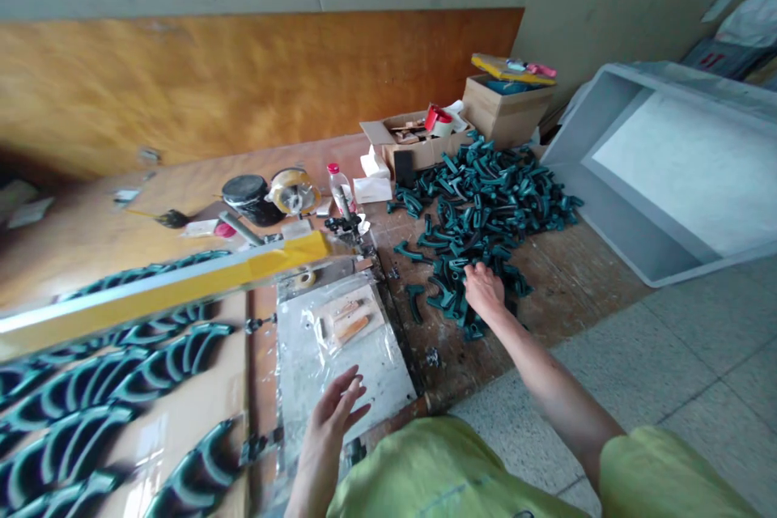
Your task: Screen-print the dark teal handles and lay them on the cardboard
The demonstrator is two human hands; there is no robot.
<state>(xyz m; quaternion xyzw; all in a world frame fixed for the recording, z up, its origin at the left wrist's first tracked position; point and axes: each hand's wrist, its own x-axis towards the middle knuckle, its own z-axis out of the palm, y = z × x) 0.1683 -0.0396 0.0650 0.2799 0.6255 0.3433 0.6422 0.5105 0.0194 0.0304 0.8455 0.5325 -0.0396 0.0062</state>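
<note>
Off at your 9 o'clock, green curved parts (pixel 78 429) lie in rows on a board. At 11 o'clock your left hand (pixel 331 429) hangs open, fingers spread apart, holding nothing, above a plastic sheet (pixel 358 388). At 1 o'clock your right hand (pixel 484 291), fingers together, touches the near edge of a heap (pixel 486 210) of the same parts; whether it grips one, you cannot tell.
</note>
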